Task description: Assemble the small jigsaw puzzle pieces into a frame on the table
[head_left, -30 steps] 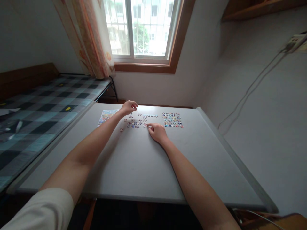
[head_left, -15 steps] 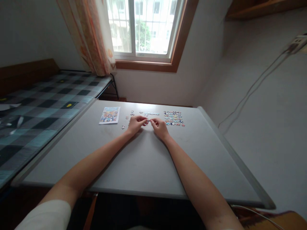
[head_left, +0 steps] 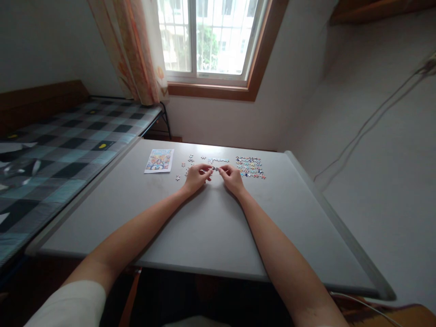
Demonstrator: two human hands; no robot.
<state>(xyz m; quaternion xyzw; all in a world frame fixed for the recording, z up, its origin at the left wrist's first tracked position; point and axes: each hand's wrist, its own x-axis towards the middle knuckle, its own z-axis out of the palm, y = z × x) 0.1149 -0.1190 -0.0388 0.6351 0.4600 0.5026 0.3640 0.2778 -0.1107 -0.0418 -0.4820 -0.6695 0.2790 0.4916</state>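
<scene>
Both my hands meet over the far middle of a grey table [head_left: 211,227]. My left hand [head_left: 196,177] and my right hand [head_left: 232,178] pinch small jigsaw pieces [head_left: 214,169] between their fingertips, held together just above the tabletop. Loose puzzle pieces [head_left: 189,160] lie scattered just beyond my left hand. A partly joined block of pieces [head_left: 250,167] lies to the right of my right hand. A colourful reference picture card [head_left: 159,161] lies flat to the left of the pieces.
A bed with a checked blue-grey cover [head_left: 64,154] runs along the table's left side. A window [head_left: 207,41] with a patterned curtain [head_left: 136,50] is behind the table. A white wall [head_left: 374,150] with a cable stands close on the right.
One second ago my left hand was raised over the far pieces and my right hand lay on the table. Both have come together, pinching pieces between them. The view shifted slightly.
</scene>
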